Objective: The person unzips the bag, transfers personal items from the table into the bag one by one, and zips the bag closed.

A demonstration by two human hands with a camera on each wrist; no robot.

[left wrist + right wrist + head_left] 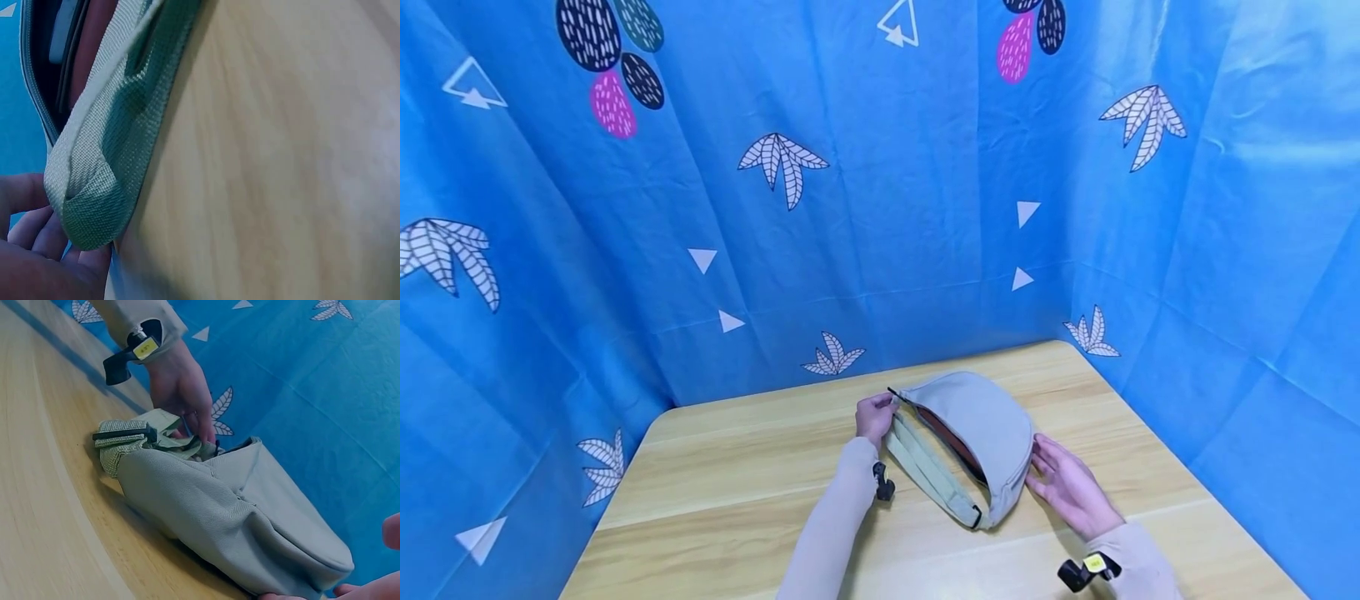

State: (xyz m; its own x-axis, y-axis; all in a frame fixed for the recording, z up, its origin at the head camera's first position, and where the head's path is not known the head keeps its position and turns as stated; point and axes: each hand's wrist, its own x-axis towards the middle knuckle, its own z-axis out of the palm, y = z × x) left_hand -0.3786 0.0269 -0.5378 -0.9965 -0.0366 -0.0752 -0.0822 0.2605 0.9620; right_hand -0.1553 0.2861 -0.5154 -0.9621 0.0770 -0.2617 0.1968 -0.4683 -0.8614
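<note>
A pale grey waist bag [981, 417] lies on the wooden table with its zip opening parted, facing left. Inside it shows something dark red [94, 44] beside a flat blue-grey item [62, 31]. Its light green webbing strap [928, 471] is folded along the open side and runs through a black buckle [122, 434] at the near end. My left hand [875, 417] pinches the bag's far left end, where strap and zip meet. At the bag's right side, my right hand [1071, 487] has its fingers loosely extended, fingertips touching the grey fabric low down.
The wooden table [722, 500] has rounded far corners. A blue patterned curtain [895, 208] hangs behind it and along both sides. Each wrist carries a small black camera mount, the right one [1090, 571] with a yellow label.
</note>
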